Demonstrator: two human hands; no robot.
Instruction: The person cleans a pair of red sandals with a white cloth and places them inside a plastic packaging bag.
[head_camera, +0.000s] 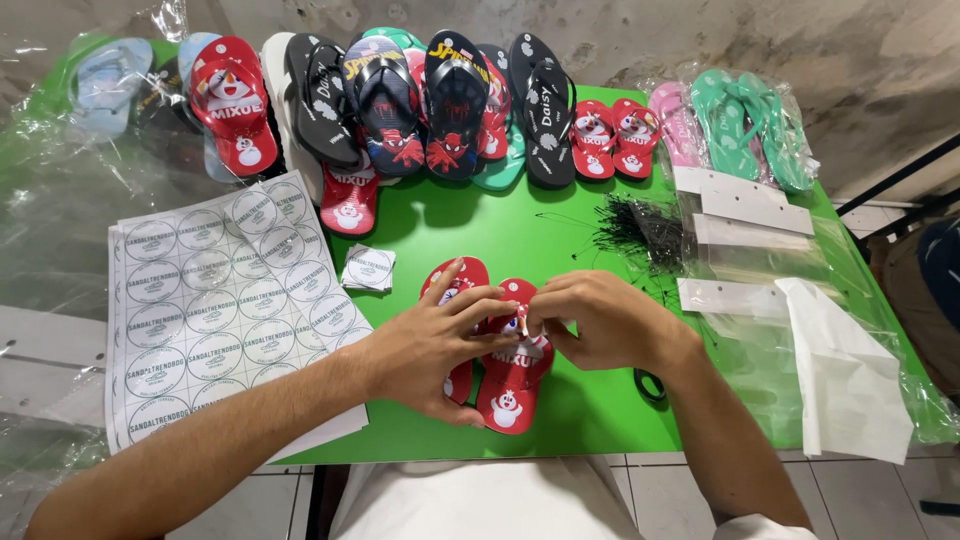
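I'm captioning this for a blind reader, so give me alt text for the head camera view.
Two bare hands, left hand and right hand, meet over a pair of small red rubber flip-flops on a green table. Sheets of round paper stickers lie to the left, clear plastic bags to the right, and a row of coloured flip-flops lines the far edge.

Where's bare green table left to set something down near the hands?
Bare green table lies between the sandal row and the red sandal pair under both hands, left and right. Crowded: sticker sheets to the left, black tag ties and plastic bags to the right.
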